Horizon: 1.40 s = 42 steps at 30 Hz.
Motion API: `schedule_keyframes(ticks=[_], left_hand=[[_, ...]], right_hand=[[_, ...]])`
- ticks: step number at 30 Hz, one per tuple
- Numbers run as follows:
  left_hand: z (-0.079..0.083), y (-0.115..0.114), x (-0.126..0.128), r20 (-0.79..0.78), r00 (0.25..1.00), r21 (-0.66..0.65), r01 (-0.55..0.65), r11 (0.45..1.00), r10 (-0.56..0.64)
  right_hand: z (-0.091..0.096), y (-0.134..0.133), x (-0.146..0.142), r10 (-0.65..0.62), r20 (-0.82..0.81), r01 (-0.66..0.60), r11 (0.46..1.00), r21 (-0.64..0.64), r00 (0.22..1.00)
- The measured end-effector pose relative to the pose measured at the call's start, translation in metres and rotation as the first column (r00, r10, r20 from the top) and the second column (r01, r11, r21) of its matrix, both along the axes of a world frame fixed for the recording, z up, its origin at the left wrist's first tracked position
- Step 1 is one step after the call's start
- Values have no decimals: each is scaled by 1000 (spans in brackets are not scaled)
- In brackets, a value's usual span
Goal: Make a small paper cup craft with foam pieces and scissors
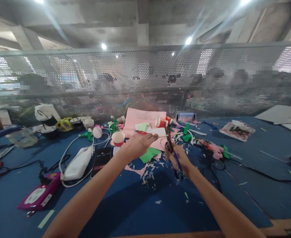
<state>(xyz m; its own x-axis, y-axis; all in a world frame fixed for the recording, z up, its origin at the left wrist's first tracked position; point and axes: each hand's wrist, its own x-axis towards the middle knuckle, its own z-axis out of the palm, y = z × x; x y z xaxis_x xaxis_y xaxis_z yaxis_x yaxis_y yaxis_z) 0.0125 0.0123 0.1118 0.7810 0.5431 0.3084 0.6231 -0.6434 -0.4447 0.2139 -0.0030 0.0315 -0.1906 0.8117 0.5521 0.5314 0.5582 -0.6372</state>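
My left hand [138,144] is closed in a pinch on a thin pale strip of paper [160,136] that reaches right toward the scissor blades. My right hand [179,158] grips blue-handled scissors [171,148], blades pointing up and away, crossing the strip. Both hands hover over the blue table [135,205], above a litter of paper scraps [149,172]. Under them lie a pink sheet [140,120] and green paper pieces [149,154].
A red-and-white paper cup [118,138], glue tube [161,122], phone [102,160], white power bank [78,163] with cables and a purple device [40,195] lie left. Paper flowers [215,148] and black cables lie right. A perforated metal screen [145,82] closes off the back, with people behind it.
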Motion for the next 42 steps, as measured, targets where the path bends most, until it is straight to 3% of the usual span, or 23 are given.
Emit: schedule_keyframes(ticks=[4, 10, 17, 21, 30, 37, 42], left_hand=[[-3, -1, 4, 6, 1000, -20, -3, 1000, 3], [-9, -2, 6, -8, 998, -76, 58, 995, -59], [0, -1, -1, 7, 1000, -41, 17, 999, -17], [1, 0, -3, 0, 1000, -25, 26, 999, -26], [-7, -4, 5, 0, 1000, 54, 13, 998, -13], [-17, -17, 20, 58, 992, 2, -110, 994, 110], [-19, -12, 17, 59, 994, -19, -88, 996, 89]], right_hand=[[-3, 4, -3, -73, 31, 72, 997, 19, 997], [-12, 9, -5, -12, 17, 10, 989, 147, 1000], [-7, 0, -6, -47, 26, 47, 998, 32, 999], [-2, -5, -7, -43, 13, 43, 999, 28, 999], [2, -3, -6, -136, 42, 136, 991, 19, 990], [-4, 1, 1, -203, 121, 193, 977, 87, 972], [-12, 8, 4, -183, 150, 172, 981, 85, 972]])
